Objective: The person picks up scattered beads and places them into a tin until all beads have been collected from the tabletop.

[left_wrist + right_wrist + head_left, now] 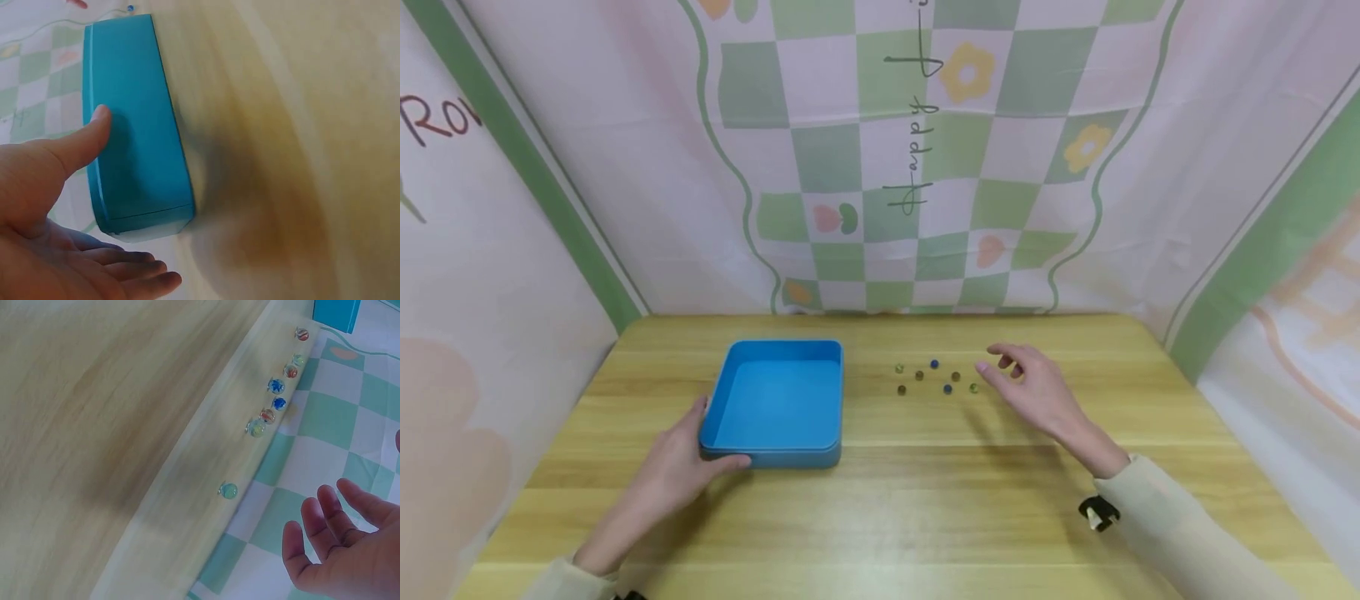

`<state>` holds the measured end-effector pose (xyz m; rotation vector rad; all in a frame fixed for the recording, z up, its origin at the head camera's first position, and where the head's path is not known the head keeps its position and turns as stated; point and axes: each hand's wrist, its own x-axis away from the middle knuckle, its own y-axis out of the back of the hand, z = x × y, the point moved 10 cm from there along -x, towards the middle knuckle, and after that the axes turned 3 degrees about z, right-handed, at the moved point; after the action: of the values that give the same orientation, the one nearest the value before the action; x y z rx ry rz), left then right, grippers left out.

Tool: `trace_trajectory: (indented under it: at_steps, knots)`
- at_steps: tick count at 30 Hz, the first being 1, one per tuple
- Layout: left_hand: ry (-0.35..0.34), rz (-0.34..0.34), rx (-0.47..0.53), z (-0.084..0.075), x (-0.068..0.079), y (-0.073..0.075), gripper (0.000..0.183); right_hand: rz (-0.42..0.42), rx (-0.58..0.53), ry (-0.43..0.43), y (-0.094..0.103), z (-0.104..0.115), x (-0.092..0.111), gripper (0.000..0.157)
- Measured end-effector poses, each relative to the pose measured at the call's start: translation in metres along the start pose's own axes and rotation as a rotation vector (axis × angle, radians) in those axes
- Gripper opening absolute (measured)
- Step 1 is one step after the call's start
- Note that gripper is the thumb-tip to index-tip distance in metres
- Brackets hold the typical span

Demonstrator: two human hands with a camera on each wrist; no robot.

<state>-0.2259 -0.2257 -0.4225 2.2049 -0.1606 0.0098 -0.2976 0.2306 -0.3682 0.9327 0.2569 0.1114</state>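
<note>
Box (790, 458): blue, squarish, open top up; set left of centre on worktop (925, 508), near far edge.
Left hand (679, 467): placed at box's near-left corner; thumb laid against near wall; other fingers held fairly straight beside left wall, slightly spread; how many of them touch it cannot be told.
Marbles (919, 376): clear, with blue, green or red-brown inside; scattered right of box, toward worktop's far edge; eight counted in right wrist view, seven made out in head view.
End marble (229, 490): greenish; lying apart from the others, on the side away from box.
Right hand (1036, 392): held above worktop, just right of marbles; fingers loosely bent and spread, thumb stretched toward marbles.
Sleeves (1180, 525): pale; both wrists bared.
Cloth (887, 283): hung behind worktop's far edge; green-white checks, flowers and hearts printed, "Happy" set sideways.
</note>
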Motion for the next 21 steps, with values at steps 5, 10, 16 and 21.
trace_trajectory:
  at_steps: [5,10,16,21]
  knots:
    - [-0.017,-0.03,0.016,0.003,0.003,-0.001,0.114,0.024,-0.042,-0.032,-0.002,-0.005,-0.001,0.057]
    - [-0.022,-0.044,0.062,0.006,0.003,-0.002,0.108,0.039,-0.097,-0.07,-0.003,-0.011,-0.001,0.056]
    - [-0.013,-0.033,0.13,0.004,0.004,-0.002,0.098,0.05,-0.133,-0.104,-0.003,-0.017,0.0,0.056]
    - [0.005,-0.034,0.149,0.003,0.004,-0.003,0.095,0.062,-0.155,-0.12,-0.005,-0.02,-0.001,0.055]
